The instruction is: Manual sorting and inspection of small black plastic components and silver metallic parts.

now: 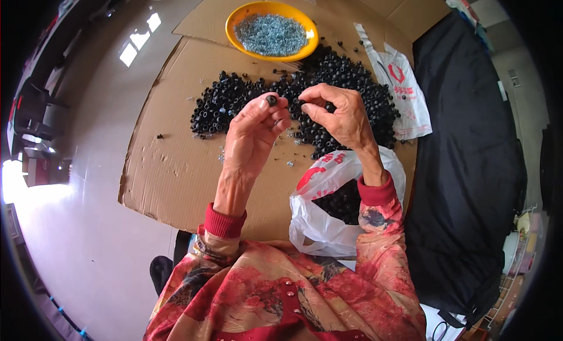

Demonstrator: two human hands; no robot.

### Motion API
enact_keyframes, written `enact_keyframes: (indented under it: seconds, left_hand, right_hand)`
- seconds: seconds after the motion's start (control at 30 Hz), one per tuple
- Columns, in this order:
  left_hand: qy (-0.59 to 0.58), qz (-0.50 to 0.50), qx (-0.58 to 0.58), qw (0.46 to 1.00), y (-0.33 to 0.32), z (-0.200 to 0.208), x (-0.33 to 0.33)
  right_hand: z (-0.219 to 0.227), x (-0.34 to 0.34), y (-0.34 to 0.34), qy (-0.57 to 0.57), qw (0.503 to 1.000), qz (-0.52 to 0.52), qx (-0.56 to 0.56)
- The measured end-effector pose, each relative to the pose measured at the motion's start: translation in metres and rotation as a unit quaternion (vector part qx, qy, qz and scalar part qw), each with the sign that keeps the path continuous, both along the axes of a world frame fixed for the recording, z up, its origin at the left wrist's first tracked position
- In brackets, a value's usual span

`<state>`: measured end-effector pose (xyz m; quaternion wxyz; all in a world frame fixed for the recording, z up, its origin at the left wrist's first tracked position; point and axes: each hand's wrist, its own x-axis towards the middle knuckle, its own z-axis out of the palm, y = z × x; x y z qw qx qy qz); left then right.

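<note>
Head view: a small black piece (271, 100) sits between the thumb and a fingertip of the person's left hand (253, 120), raised above a heap of similar parts. One end faces up toward the wearer, an angle apparently chosen to keep it in plain sight. The left hand is pinched closed at the tips around the piece, its lower fingers loosely curled and the palm partly open.

Just beside it, at about the same height, the right hand (343, 115) points inward, thumb and forefinger almost meeting. A dark spot shows between those tips; whether it is something held or the heap behind cannot be told. Keeping the two hands so close probably lets both work at one spot.

Behind and beneath the hands spreads the heap of black parts (358, 86), likely left loose for easy picking. Beyond the left hand stands a yellow bowl (231, 25) of tiny clear-blue bits (270, 35), its rim seemingly keeping them from scattering. Nearer the body, below the right wrist, an open plastic bag (304, 219) contains more black parts, its mouth gaping upward. A flattened white bag (415, 115) lies to the right hand's right. Under it all, a cardboard sheet (170, 177) serves as work surface.
</note>
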<state>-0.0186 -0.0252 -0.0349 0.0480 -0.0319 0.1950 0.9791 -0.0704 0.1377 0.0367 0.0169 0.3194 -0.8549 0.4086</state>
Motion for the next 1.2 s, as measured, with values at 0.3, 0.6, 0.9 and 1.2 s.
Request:
enact_keyframes:
  seconds: [0.3,0.6,0.9,1.2]
  left_hand:
    - [0.052,0.029,-0.043,0.997,0.014,0.021,0.009]
    - [0.036,-0.014,0.091,0.995,0.014,0.025,0.011]
    - [0.071,-0.027,0.127,0.989,0.007,0.023,0.012]
    - [0.056,0.002,0.070,0.996,0.010,0.027,0.012]
  right_hand:
    - [0.011,0.005,-0.006,0.181,0.983,0.035,0.010]
    - [0.010,0.012,-0.013,-0.019,0.989,0.022,-0.145]
    - [0.036,0.021,-0.026,0.045,0.992,0.041,-0.110]
    - [0.050,0.016,-0.029,0.091,0.991,0.076,-0.056]
